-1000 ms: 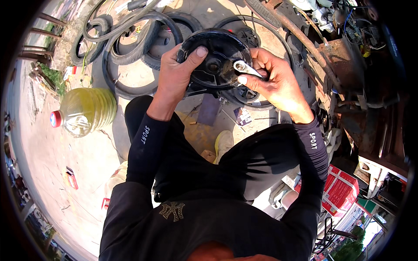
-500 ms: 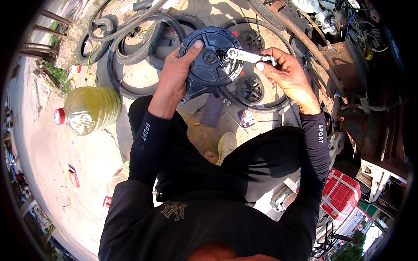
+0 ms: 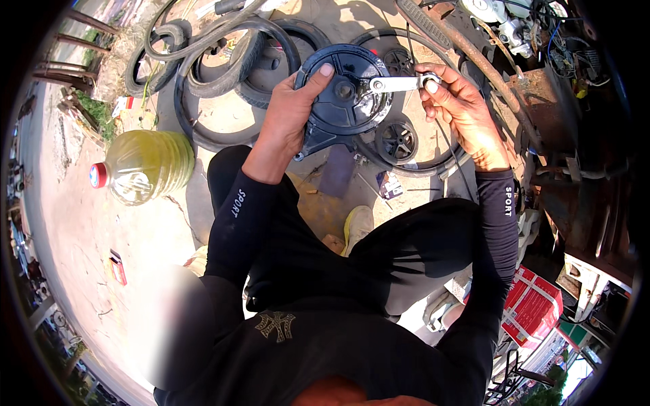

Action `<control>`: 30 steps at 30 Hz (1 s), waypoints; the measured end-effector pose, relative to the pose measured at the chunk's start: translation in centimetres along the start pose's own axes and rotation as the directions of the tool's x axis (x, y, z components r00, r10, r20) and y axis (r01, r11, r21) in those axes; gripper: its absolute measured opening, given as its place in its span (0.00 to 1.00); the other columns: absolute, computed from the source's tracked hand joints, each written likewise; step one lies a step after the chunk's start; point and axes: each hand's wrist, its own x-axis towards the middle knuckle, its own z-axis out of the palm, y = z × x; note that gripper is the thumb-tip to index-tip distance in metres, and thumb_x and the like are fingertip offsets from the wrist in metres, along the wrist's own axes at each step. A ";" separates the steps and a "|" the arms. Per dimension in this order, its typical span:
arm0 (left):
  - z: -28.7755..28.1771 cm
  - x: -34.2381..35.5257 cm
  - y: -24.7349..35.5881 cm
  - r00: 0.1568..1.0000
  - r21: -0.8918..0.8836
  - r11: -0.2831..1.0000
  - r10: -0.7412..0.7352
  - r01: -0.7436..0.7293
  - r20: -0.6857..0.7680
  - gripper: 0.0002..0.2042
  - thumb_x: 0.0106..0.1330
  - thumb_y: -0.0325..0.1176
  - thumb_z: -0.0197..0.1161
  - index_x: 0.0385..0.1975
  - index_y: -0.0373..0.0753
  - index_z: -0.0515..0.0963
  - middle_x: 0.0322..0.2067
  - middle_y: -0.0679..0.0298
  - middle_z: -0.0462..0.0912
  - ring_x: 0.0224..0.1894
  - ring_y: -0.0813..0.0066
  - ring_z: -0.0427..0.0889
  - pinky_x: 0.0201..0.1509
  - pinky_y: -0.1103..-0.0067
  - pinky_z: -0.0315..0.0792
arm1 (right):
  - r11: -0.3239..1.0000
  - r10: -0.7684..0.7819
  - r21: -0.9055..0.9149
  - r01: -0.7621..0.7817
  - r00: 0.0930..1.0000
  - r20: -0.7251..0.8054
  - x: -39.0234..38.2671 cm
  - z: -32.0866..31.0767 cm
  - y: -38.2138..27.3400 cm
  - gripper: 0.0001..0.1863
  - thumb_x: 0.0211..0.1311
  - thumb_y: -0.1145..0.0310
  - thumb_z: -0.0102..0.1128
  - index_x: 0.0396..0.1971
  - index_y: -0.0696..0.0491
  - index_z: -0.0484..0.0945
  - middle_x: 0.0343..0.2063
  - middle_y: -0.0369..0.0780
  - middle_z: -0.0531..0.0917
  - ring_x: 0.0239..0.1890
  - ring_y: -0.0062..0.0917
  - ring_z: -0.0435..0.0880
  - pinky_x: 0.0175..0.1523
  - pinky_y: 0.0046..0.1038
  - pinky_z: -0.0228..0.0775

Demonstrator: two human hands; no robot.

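Note:
My left hand (image 3: 292,122) grips the left rim of a round black brake plate (image 3: 342,108), thumb pressed on its face. The plate has ribs, a centre hole and an arm jutting out at the lower left, and is held up off the ground. A silver brake arm (image 3: 403,84) lies across its right side, its round end over the plate. The thumb and fingers of my right hand (image 3: 464,111) are closed on the arm's outer end. The fingers of my left hand behind the plate are hidden.
Beyond the plate lie several black tyres (image 3: 203,139) and spoked black wheels (image 3: 396,141). A jug of yellow-green liquid (image 3: 152,166) with a red cap is at the left. Metal scrap and a rusty pipe (image 3: 497,78) crowd the right, near a red box (image 3: 533,306).
The plate and both hands appear slightly further right in the view. My right hand has shifted its grip on the brake arm's outer end, and the arm now lies more level.

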 end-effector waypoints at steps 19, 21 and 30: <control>-2.0 1.0 -2.1 0.997 -0.040 0.996 0.074 -0.074 0.021 0.18 0.73 0.39 0.64 0.52 0.30 0.77 0.44 0.54 0.87 0.42 0.67 0.89 0.47 0.72 0.86 | 0.967 0.201 -0.164 -0.197 0.979 0.012 0.5 -0.9 2.3 0.12 0.74 0.65 0.60 0.50 0.56 0.76 0.32 0.37 0.84 0.29 0.16 0.81 0.36 0.18 0.75; -1.9 1.1 -2.0 0.997 -0.055 0.996 0.071 -0.069 0.025 0.18 0.73 0.39 0.64 0.53 0.31 0.77 0.44 0.54 0.87 0.42 0.67 0.89 0.48 0.71 0.86 | 0.978 0.125 -0.169 -0.123 0.992 -0.002 0.9 -1.5 3.1 0.10 0.75 0.66 0.58 0.48 0.55 0.77 0.32 0.36 0.84 0.30 0.16 0.81 0.37 0.18 0.75; -0.9 -0.1 -1.2 0.997 0.079 0.994 0.073 -0.074 0.018 0.17 0.74 0.39 0.63 0.51 0.30 0.78 0.42 0.54 0.88 0.40 0.69 0.89 0.44 0.74 0.86 | 0.996 0.086 0.008 -0.086 0.995 -0.054 2.7 -1.5 3.7 0.07 0.73 0.71 0.56 0.46 0.55 0.78 0.30 0.34 0.83 0.29 0.16 0.79 0.36 0.19 0.73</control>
